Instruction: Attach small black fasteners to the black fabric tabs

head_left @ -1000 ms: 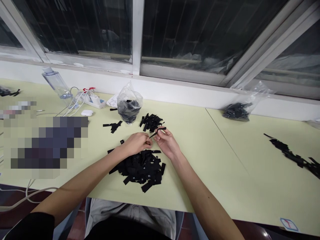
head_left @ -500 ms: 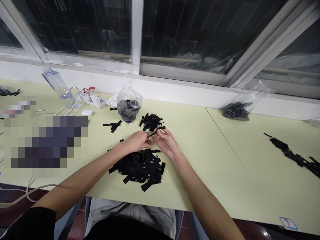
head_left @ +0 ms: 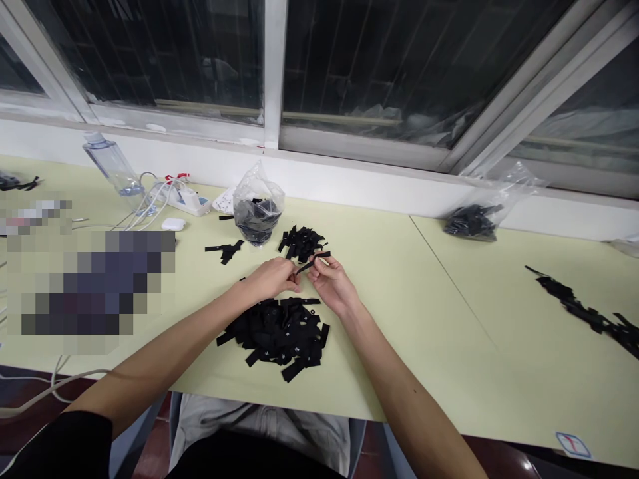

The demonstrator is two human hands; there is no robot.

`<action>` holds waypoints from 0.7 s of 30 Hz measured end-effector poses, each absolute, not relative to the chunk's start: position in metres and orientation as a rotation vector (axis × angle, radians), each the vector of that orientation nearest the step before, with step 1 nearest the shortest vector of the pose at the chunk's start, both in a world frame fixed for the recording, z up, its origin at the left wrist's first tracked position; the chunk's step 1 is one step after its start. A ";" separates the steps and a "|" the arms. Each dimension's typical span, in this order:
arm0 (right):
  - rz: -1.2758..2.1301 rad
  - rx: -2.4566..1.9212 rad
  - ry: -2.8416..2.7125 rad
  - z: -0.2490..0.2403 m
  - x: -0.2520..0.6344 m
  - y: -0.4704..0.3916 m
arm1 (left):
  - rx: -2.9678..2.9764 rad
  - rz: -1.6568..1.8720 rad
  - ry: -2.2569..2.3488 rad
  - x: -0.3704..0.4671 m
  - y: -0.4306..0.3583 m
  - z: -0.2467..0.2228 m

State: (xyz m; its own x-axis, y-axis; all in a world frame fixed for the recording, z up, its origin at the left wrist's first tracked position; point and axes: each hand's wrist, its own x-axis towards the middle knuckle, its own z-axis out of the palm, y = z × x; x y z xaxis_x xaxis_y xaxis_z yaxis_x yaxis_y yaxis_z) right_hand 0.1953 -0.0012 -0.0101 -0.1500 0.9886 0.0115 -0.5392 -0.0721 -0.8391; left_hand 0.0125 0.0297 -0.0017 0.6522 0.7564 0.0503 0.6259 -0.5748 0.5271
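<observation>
A narrow black fabric strip (head_left: 306, 266) spans the gap between my two hands, above the table. My right hand (head_left: 333, 283) pinches it between thumb and fingers, and its far end sticks out past the fingertips. My left hand (head_left: 274, 277) is closed at the strip's other end; the fingertips are partly hidden, though the strip runs into them. Below my hands lies a large heap of black fabric strips (head_left: 282, 336), some with small white marks. Just beyond my fingers is a smaller pile of similar strips (head_left: 302, 243).
A clear plastic bag (head_left: 258, 216) of black pieces stands behind the piles. Loose strips (head_left: 228, 251) lie left of it. Another bag (head_left: 472, 219) and a row of strips (head_left: 589, 309) are to the right. A bottle (head_left: 112, 166), power strip (head_left: 187, 199) and white case (head_left: 173, 225) stand left.
My left hand has shifted slightly up and left, and its fingers have drawn in a little. My right hand and the strip stay almost in place.
</observation>
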 end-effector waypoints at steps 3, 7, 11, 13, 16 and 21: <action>1.563 -0.724 -0.846 -0.010 0.196 -0.001 | 2.418 0.334 1.084 0.012 0.029 -0.001; 1.554 -0.733 -0.867 -0.008 0.197 -0.003 | 2.451 0.357 1.051 0.011 0.025 0.001; 1.423 -0.836 -0.997 -0.007 0.196 -0.003 | 2.417 0.476 1.040 0.006 0.025 0.002; 1.306 -0.916 -1.069 -0.009 0.194 -0.002 | 2.345 0.597 1.065 0.002 0.027 0.001; 1.149 -1.015 -1.168 -0.013 0.193 -0.001 | 2.172 0.787 1.095 -0.001 0.027 -0.002; 0.998 -1.077 -1.316 -0.015 0.186 -0.005 | 1.960 1.065 1.140 0.000 0.020 -0.001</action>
State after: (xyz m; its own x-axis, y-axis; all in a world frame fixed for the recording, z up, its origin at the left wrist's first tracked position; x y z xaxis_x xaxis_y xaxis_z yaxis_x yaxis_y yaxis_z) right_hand 0.1864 -0.0048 -0.0150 0.0246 0.9727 0.2306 0.0406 0.2295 -0.9725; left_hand -0.0001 0.0202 -0.0007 0.3000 0.8950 0.3300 0.3899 -0.4308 0.8139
